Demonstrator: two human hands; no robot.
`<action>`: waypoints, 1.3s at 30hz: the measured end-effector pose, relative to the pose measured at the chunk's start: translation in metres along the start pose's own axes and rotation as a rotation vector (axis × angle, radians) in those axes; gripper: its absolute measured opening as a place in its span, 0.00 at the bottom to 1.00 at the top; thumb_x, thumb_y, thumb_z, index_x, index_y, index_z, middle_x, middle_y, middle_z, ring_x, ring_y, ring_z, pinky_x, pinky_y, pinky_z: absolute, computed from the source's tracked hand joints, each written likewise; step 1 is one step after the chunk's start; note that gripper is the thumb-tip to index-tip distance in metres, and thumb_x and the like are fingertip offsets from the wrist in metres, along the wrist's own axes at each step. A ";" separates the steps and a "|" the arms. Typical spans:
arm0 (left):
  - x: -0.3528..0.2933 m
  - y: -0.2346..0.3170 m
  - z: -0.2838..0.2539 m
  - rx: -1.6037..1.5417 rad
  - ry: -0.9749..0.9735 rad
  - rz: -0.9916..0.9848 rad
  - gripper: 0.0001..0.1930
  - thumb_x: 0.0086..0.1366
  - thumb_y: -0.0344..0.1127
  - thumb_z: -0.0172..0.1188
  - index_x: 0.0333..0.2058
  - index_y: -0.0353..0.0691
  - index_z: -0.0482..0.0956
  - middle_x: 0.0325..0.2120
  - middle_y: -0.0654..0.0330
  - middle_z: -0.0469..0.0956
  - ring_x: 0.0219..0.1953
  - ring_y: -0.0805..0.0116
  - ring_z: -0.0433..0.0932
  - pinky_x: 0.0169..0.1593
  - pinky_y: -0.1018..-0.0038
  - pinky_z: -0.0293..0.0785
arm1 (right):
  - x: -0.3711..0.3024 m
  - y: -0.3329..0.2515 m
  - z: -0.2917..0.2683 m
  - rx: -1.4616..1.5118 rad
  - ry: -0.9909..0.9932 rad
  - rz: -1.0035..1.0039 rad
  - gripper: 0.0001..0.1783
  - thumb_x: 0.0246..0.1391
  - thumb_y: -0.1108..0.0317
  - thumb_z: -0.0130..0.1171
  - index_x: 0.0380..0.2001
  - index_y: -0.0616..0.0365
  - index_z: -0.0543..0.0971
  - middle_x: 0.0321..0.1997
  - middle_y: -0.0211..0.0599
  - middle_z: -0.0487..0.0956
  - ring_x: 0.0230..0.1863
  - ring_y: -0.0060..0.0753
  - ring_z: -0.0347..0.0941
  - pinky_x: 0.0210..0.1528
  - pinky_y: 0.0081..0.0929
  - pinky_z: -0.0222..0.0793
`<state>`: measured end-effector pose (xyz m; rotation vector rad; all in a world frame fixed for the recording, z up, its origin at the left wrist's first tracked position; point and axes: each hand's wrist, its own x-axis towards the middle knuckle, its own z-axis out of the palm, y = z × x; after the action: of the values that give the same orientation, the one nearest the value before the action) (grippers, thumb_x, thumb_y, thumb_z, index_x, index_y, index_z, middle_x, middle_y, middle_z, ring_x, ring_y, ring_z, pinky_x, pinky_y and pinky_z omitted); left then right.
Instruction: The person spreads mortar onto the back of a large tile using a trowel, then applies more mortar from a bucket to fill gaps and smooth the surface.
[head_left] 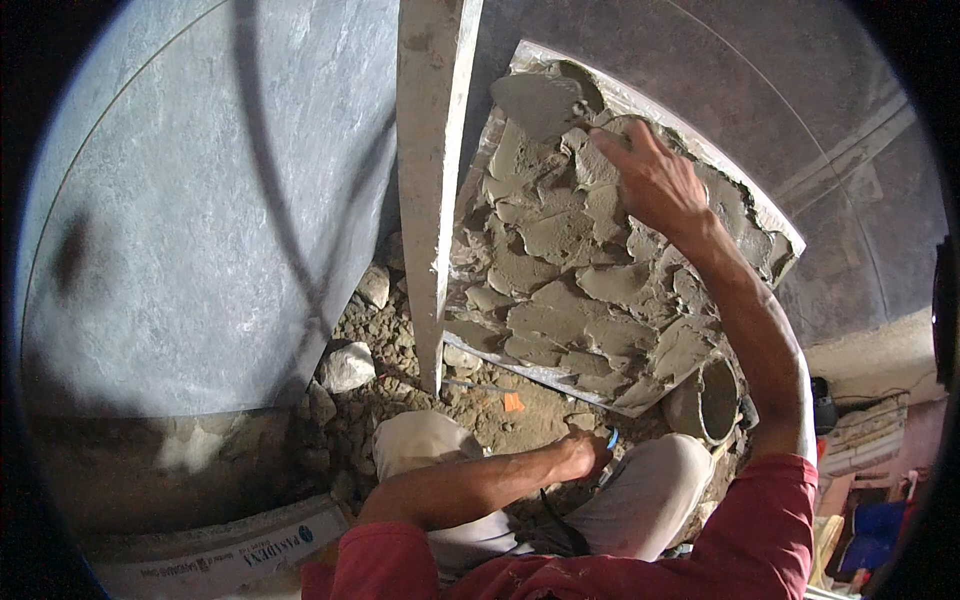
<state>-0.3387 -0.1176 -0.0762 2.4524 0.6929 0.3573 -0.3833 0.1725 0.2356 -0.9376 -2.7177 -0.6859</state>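
Up at the far end of a large slab [612, 409], grey mortar [570, 230] lies in thick, rough ridges over most of the surface. My right hand [662, 185] reaches across it with bent fingers, closed on a trowel whose mortar-coated blade [540, 105] lies flat on the far left corner; the handle is mostly hidden by my fingers. Between my knees, my left hand [585, 455] is closed beside my left-bent forearm. A small blue piece [612, 437] shows at its fingers, but I cannot make out what it is.
A long pale beam [430, 200] stands along the slab's left side, its lower end on rubble [375, 340]. A mortar-stained round container [705, 400] sits by my right knee. Big grey panels [190, 220] lie left and beyond. A printed carton [230, 550] is at lower left.
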 end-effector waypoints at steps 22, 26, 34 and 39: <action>0.026 -0.002 0.017 0.130 -0.144 -0.129 0.10 0.52 0.39 0.59 0.30 0.41 0.81 0.28 0.56 0.80 0.30 0.56 0.79 0.30 0.54 0.74 | 0.036 -0.089 0.033 2.080 -0.302 0.820 0.21 0.58 0.68 0.44 0.53 0.69 0.65 0.37 0.45 0.75 0.27 0.27 0.72 0.21 0.18 0.72; 0.036 -0.011 0.034 -0.068 -0.172 -0.178 0.09 0.50 0.38 0.60 0.29 0.41 0.81 0.28 0.54 0.80 0.30 0.56 0.80 0.29 0.54 0.74 | 0.044 -0.103 0.059 2.039 -0.334 0.838 0.20 0.57 0.68 0.47 0.51 0.69 0.68 0.36 0.43 0.75 0.27 0.27 0.73 0.18 0.21 0.71; 0.003 -0.035 0.076 -0.328 0.417 -0.042 0.10 0.46 0.36 0.62 0.28 0.37 0.80 0.26 0.48 0.78 0.29 0.53 0.78 0.32 0.57 0.74 | 0.103 -0.140 0.065 1.643 -0.113 0.734 0.18 0.56 0.63 0.51 0.45 0.67 0.71 0.23 0.39 0.75 0.19 0.32 0.73 0.17 0.29 0.68; -0.024 -0.055 0.072 -0.173 0.085 -0.030 0.12 0.49 0.37 0.63 0.31 0.36 0.79 0.30 0.53 0.79 0.32 0.55 0.79 0.34 0.50 0.72 | 0.049 -0.131 0.038 1.569 0.127 0.367 0.27 0.58 0.58 0.49 0.58 0.59 0.63 0.48 0.45 0.74 0.46 0.37 0.72 0.46 0.33 0.70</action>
<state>-0.3529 -0.1236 -0.1685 2.2717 0.7033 0.4916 -0.5042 0.1263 0.1702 -0.7419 -1.8870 1.2287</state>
